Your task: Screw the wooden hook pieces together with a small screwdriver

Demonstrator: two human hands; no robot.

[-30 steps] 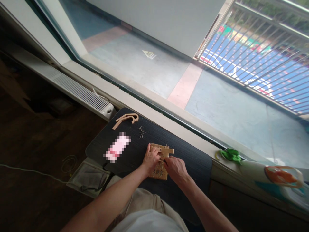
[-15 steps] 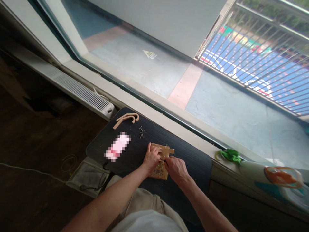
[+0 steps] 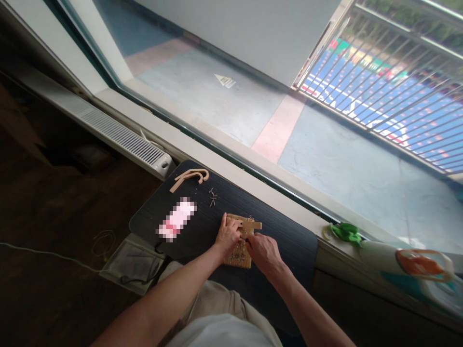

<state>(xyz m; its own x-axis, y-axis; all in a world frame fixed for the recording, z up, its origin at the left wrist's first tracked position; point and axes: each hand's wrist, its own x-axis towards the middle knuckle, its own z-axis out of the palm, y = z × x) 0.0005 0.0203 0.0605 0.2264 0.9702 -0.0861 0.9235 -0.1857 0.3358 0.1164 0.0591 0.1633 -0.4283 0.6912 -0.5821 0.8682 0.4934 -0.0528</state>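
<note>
Person is sitting at a small black table (image 3: 289,243) by the window. Left hand (image 3: 227,237) is lying on the left part of a wooden board (image 3: 239,254), fingers loosely spread with one pointing along the far-left edge. It is pressing the board down rather than gripping it. Right hand (image 3: 262,250) is coming in from the right with fingers curling toward a wooden strip (image 3: 254,224) that is lying across the far end of the board. Whether it is actually pinching the strip is too small to tell.

The board is sitting flat on the table, right of centre, near the person.

Progress, judging by the layout: looking partway. Two curved wooden pieces (image 3: 190,177) are lying loose at the far left corner. Small pins (image 3: 212,197) are lying untouched between those pieces and the board. The board is looking mostly whole. A pink item (image 3: 176,220) is lying left of the hands.
</note>
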